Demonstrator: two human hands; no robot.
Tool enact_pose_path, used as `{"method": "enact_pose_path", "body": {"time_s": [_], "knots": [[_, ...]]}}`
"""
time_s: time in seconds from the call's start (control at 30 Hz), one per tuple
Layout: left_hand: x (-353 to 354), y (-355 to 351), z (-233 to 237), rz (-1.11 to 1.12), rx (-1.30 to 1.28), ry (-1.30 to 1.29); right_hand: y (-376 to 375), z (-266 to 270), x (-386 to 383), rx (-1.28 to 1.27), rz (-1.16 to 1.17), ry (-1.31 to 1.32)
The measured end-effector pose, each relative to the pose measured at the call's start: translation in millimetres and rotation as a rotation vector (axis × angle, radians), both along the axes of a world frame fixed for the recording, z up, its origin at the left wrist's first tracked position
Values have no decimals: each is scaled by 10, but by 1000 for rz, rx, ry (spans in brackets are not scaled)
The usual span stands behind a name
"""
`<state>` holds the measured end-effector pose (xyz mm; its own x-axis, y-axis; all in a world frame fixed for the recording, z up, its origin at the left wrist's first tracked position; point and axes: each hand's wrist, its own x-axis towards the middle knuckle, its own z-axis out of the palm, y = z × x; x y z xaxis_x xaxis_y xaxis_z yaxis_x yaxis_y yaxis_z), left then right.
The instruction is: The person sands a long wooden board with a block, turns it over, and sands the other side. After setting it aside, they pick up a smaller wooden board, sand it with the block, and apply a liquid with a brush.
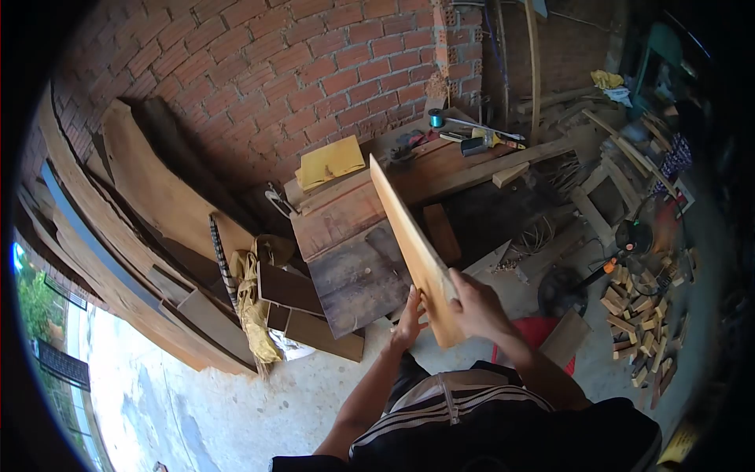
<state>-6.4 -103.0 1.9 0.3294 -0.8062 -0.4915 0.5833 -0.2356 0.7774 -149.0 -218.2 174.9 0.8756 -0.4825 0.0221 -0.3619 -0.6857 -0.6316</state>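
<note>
You hold a plank (pixel 409 236) up on its edge in front of you, its far end reaching over the cluttered bench (pixel 338 220). Your left hand (pixel 407 318) grips the plank's near end from the left, fingers closed on the wood. Your right hand (pixel 474 305) grasps it from the right. Small offcuts (pixel 641 330) lie heaped on the floor, well off to your right.

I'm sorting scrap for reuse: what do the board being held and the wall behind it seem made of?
The board looks like bare, unvarnished wood: pale orange-brown, matte, with faint grain lines. The wall seems to be unplastered red brick, with paler mortar joints between the courses.
</note>
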Motion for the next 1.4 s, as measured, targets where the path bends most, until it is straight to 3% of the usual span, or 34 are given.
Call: {"method": "enact_pose_path", "body": {"time_s": [0.1, 0.17, 0.23, 0.3, 0.4, 0.47, 0.5, 0.53, 0.57, 0.63, 0.7, 0.77, 0.9, 1.0, 1.17, 1.4], "knots": [[-16, -11, 468, 31, -125, -17, 199, 31, 153, -132, 31, -45], [132, 11, 327, -21, -231, -12, 346, 7, 224, -216, 108, -88], [59, 200, 526, 82, -241, 64, 433, 11, 262, -268, 166, -77], [50, 371, 729, 213, -388, 317, 486, -78, 299, -180, 292, -69], [48, 502, 642, 358, -348, 376, 627, -666, 246, -149, 548, -130], [129, 675, 143, 377, -211, 159, 586, -980, 278, -127, 600, -152], [141, 710, -5, 426, -147, 7, 515, -1088, 282, -109, 568, -186], [154, 733, -76, 468, -103, 72, 450, -1212, 258, -82, 536, -210], [138, 768, -69, 478, -95, 76, 392, -1324, 239, 48, 343, -217], [122, 798, -59, 466, -74, 4, 138, -1366, 138, -286, 79, -234], [167, 929, -135, 426, -97, 57, -123, -1797, 51, -377, -88, -124], [208, 1055, -145, 350, -156, 96, -288, -2020, -15, 165, -170, 282], [247, 1156, -221, 298, -177, 157, -245, -2191, -152, 365, -99, 93], [303, 1064, -170, 292, -153, 152, -160, -2058, -122, 138, -318, 20], [600, 1000, -295, 224, -163, 124, -132, -2062, 7, 122, -368, -11], [821, 848, -211, 195, 136, -112, -17, -2121, 253, 132, -427, 64]]}}
